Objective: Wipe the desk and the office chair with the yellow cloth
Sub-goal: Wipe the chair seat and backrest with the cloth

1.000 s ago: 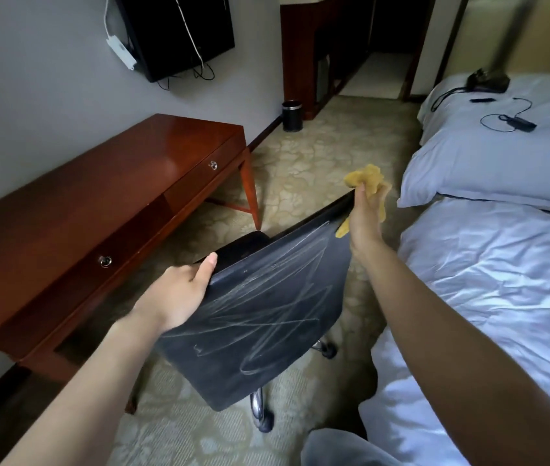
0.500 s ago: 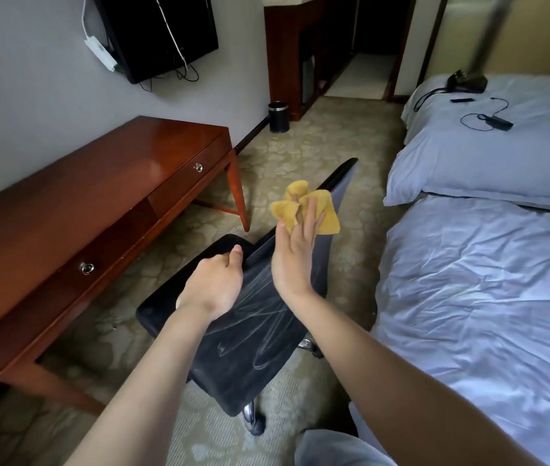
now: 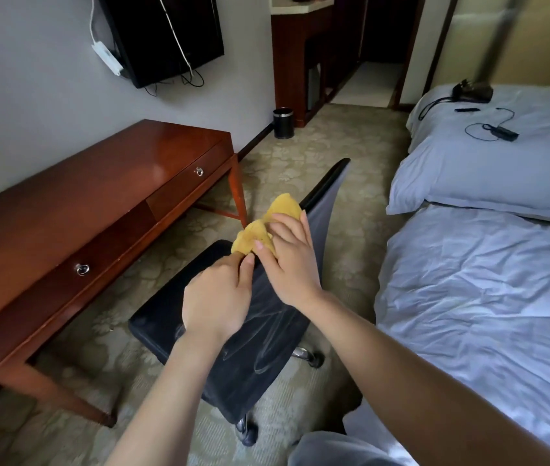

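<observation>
Cloth point(image 3: 285, 208) dead centre of the frame, yellow and bunched, held in front of the dark edge of the office chair point(image 3: 266, 364). Pinched at its lower fold by the left hand point(image 3: 216, 297), thumb and curled fingers closed on the fabric. Gripped from the right by the right hand point(image 3: 292, 260), fingers wrapped over the upper fold. Hands close together, almost touching, both forearms coming in from the bottom of the frame. Hard to tell whether cloth and chair actually touch.

Chair just below the hands, centre to lower centre: black, pale streaks across its back, seat out to the left, castors showing underneath. Desk point(image 3: 98, 196) across the left half, glossy reddish-brown wood against the grey wall, two drawers with ring pulls, apart from the chair. Bed point(image 3: 485, 314) down the right side in pale blue sheets, pillow point(image 3: 485, 176) at upper right. Small black bin point(image 3: 283, 123) on the carpet at upper centre.
</observation>
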The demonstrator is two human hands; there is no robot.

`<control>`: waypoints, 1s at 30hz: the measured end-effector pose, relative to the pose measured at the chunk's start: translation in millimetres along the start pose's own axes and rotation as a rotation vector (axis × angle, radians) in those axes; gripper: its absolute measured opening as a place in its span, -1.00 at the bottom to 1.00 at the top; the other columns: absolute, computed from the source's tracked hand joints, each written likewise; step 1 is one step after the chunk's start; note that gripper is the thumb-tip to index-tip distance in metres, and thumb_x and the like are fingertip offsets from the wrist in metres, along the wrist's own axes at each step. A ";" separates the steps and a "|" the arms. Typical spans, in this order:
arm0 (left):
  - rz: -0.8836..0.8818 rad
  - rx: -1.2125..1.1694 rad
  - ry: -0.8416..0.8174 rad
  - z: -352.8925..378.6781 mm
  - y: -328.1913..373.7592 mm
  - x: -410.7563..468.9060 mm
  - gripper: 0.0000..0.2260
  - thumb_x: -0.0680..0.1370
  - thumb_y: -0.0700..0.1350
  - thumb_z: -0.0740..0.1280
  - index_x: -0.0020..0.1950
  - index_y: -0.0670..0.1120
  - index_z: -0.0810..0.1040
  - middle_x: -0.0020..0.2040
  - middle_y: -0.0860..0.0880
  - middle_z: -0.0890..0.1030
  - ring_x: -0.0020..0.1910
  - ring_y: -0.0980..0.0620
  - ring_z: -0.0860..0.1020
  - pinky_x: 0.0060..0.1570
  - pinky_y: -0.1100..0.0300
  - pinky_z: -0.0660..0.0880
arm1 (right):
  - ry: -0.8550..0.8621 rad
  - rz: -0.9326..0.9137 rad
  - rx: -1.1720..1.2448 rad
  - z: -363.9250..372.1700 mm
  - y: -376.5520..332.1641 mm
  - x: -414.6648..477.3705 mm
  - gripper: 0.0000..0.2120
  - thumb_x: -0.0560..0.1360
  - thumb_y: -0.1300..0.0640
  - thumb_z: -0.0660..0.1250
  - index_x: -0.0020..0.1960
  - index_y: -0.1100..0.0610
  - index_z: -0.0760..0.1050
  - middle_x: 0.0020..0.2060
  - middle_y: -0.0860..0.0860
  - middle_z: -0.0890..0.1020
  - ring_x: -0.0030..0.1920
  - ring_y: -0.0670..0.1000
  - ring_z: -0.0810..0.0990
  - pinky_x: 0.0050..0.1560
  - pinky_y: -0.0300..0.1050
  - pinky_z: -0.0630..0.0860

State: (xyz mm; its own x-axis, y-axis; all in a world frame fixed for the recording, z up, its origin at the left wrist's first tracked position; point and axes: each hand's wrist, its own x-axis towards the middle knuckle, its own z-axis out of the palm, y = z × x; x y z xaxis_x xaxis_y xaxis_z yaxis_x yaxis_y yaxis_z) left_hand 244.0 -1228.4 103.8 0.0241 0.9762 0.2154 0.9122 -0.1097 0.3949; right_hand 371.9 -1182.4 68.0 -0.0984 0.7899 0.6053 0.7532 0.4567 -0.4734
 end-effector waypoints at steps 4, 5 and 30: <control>-0.005 0.078 0.077 5.2 7.8 2.7 -0.60 0.63 0.17 0.00 0.29 0.08 0.50 0.04 0.03 0.64 -0.09 0.00 0.59 -0.25 0.20 0.36 | -0.021 0.084 -0.098 -10.5 29.8 37.5 -0.59 0.58 -0.03 0.06 -0.15 0.16 0.59 -0.12 0.02 0.63 0.18 0.02 0.46 0.48 -0.10 -0.11; -0.010 0.074 0.080 6.1 9.6 3.7 -0.60 0.62 0.18 0.01 0.29 0.10 0.50 0.04 0.04 0.64 -0.08 0.01 0.60 -0.25 0.20 0.39 | -0.037 0.100 -0.103 -13.6 40.2 47.5 -0.62 0.58 -0.01 0.07 -0.23 0.13 0.54 -0.19 0.00 0.61 0.15 0.02 0.47 0.48 -0.09 -0.08; -0.474 0.345 0.685 71.6 57.1 -2.8 -0.62 0.63 0.13 0.05 -0.14 -0.11 0.46 -0.15 -0.03 0.50 -0.04 -0.08 0.39 0.11 0.03 0.21 | -0.155 -0.631 0.135 -16.2 67.6 32.7 -0.65 0.63 -0.07 0.01 0.31 -0.04 0.41 0.23 -0.04 0.50 0.32 0.09 0.32 0.42 0.20 -0.08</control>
State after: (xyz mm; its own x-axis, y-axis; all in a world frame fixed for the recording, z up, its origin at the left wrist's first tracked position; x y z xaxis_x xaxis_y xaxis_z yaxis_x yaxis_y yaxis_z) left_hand 325.2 -1224.0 61.8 -0.5344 0.5668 0.6271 0.8389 0.4464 0.3114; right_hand 430.1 -1132.4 66.2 -0.5940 0.3994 0.6983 0.4332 0.8902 -0.1407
